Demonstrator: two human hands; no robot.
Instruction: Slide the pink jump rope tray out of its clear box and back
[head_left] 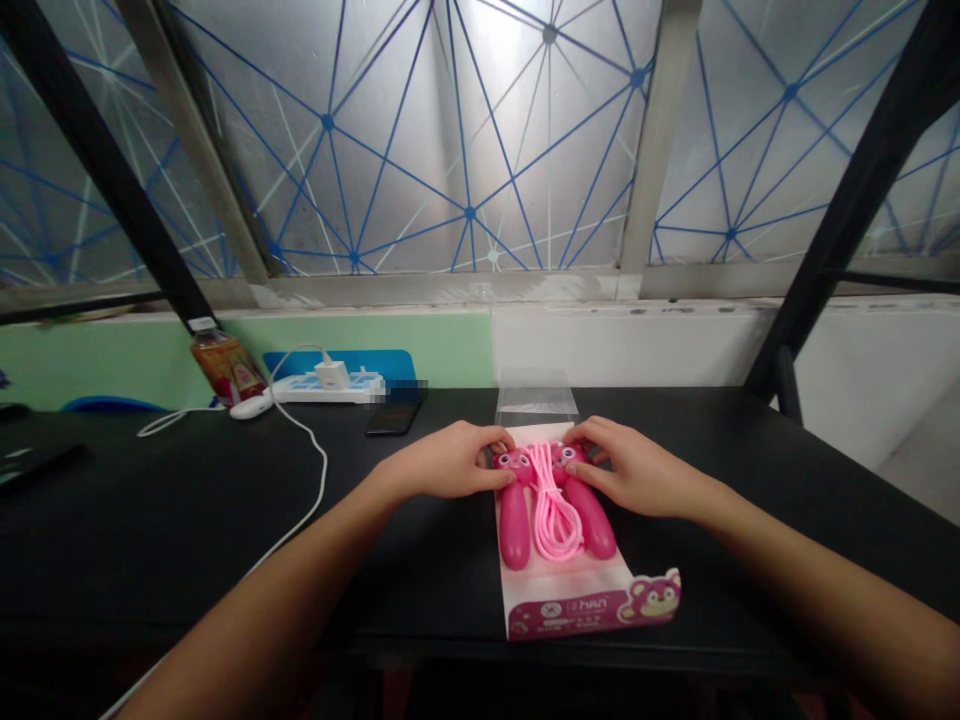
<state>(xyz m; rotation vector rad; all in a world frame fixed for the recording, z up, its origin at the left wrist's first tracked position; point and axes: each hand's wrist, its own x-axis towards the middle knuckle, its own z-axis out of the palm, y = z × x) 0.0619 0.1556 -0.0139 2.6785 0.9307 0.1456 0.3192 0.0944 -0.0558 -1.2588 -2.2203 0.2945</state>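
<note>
A pink card package (pixel 555 585) lies on the black table, its printed flap with a bear figure towards me. On it rest two dark pink handles, the left handle (pixel 515 530) and the right handle (pixel 592 520), each with a bear-face top. Between them is a coiled light pink rope (pixel 556 520). My left hand (pixel 457 460) pinches the top of the left handle between thumb and fingers. With thumb and fingers, my right hand (pixel 626 465) grips the top of the right handle. Clear plastic (pixel 536 395) stands behind the card.
A white power strip (pixel 300 387) with a plugged-in charger, a dark phone (pixel 396 412) and a bottle (pixel 225 365) are at the back left. A white cable (pixel 321 470) runs across the table (pixel 187 520) near my left arm. Black frame bars rise at both sides.
</note>
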